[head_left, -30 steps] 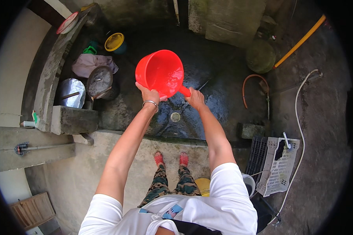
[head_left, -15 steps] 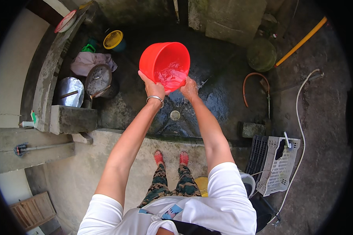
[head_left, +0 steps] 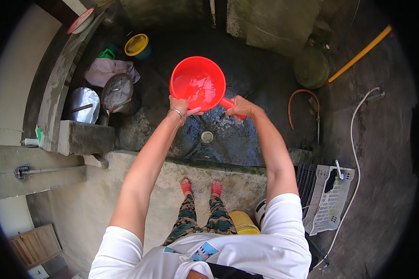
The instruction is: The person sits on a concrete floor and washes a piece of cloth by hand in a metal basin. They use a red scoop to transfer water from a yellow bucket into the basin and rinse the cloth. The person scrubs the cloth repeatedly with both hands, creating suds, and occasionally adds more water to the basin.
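A red plastic water dipper (head_left: pixel 196 83) is out in front of me above the wet floor, its round mouth facing up toward me. Shiny streaks inside look like water, though how much I cannot tell. My left hand (head_left: pixel 181 106), with a silver bangle at the wrist, supports the bowl at its near left edge, some fingers reaching underneath. Wrapped around the short handle at the near right is my right hand (head_left: pixel 241 106). Below the dipper, water spreads over the dark floor near a round drain grate (head_left: pixel 207 137).
On the left stand a foil-like round lid (head_left: pixel 84 107), a dark pot (head_left: pixel 117 93) and a bucket with a yellow top (head_left: pixel 136 45). Grey plastic crates (head_left: pixel 330 200), a white hose (head_left: pixel 354 135) and a yellow pipe (head_left: pixel 361 53) are at the right. A low concrete ledge (head_left: pixel 167 169) lies before my feet.
The dipper has turned from tilted to facing me more squarely, and come slightly nearer. My right hand has moved right with the handle, which now shows.
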`<action>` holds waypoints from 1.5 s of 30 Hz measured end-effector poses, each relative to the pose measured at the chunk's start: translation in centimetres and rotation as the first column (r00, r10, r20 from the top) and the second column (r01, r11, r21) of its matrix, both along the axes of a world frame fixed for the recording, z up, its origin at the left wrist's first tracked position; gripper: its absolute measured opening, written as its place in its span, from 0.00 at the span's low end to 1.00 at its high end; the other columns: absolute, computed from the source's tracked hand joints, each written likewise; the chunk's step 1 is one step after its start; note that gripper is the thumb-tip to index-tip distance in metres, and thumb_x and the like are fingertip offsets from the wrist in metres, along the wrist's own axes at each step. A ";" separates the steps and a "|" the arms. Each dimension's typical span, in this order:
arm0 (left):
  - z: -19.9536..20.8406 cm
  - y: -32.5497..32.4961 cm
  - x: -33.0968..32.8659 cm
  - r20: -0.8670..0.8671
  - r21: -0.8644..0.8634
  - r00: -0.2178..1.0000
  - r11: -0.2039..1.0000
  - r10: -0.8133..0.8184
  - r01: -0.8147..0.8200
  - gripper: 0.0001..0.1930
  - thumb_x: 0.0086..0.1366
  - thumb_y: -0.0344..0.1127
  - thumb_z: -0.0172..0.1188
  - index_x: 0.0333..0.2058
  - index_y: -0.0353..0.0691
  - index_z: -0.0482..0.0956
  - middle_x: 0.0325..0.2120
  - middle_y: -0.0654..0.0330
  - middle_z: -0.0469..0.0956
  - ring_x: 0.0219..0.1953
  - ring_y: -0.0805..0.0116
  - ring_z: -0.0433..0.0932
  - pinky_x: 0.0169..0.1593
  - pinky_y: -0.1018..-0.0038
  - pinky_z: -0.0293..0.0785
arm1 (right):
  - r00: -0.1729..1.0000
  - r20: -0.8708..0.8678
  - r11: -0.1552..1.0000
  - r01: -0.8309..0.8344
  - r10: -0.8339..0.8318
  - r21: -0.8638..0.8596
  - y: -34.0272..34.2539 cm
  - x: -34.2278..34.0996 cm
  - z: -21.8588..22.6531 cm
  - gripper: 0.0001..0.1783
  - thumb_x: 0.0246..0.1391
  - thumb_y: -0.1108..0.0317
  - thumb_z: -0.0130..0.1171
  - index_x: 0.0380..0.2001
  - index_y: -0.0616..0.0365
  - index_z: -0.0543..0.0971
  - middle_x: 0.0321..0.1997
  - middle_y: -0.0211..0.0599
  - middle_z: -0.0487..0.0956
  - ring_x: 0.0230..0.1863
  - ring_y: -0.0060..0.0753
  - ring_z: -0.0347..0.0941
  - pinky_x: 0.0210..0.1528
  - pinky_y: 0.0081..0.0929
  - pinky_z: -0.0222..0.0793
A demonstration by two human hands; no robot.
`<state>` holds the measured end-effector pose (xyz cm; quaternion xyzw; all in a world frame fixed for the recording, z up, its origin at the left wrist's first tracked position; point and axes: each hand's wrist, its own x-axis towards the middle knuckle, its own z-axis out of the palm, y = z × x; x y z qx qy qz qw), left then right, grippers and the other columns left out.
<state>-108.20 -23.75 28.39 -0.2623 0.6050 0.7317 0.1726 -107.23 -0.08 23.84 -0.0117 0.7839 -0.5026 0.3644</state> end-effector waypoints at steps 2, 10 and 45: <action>-0.6 -1.2 -0.4 0.132 0.130 0.990 0.991 -0.059 0.042 0.24 0.54 0.19 0.29 0.53 0.29 0.47 0.43 0.35 0.66 0.29 0.39 0.75 0.24 0.67 0.81 | 0.979 0.201 0.980 0.000 0.041 -0.197 1.4 0.1 1.7 0.11 0.36 0.68 0.59 0.23 0.62 0.69 0.15 0.33 0.70 0.12 0.22 0.67 0.11 0.22 0.63; -5.6 -1.9 1.2 0.079 0.419 0.996 0.906 0.028 -0.059 0.26 0.64 0.54 0.36 0.50 0.38 0.61 0.45 0.42 0.67 0.46 0.47 0.70 0.45 0.58 0.70 | 0.950 -0.060 0.951 0.306 -0.308 -0.037 -2.7 5.6 7.4 0.09 0.39 0.73 0.55 0.25 0.65 0.68 0.16 0.34 0.68 0.10 0.22 0.64 0.09 0.23 0.60; -19.3 -36.8 9.9 0.270 -0.491 0.949 0.824 -0.164 0.282 0.17 0.57 0.47 0.53 0.43 0.49 0.73 0.40 0.65 0.73 0.41 0.71 0.71 0.37 0.67 0.67 | -0.196 -0.463 -0.491 0.527 -0.864 0.693 -9.1 71.0 -5.6 0.21 0.40 0.59 0.58 0.37 0.60 0.71 0.32 0.53 0.76 0.39 0.53 0.72 0.41 0.42 0.66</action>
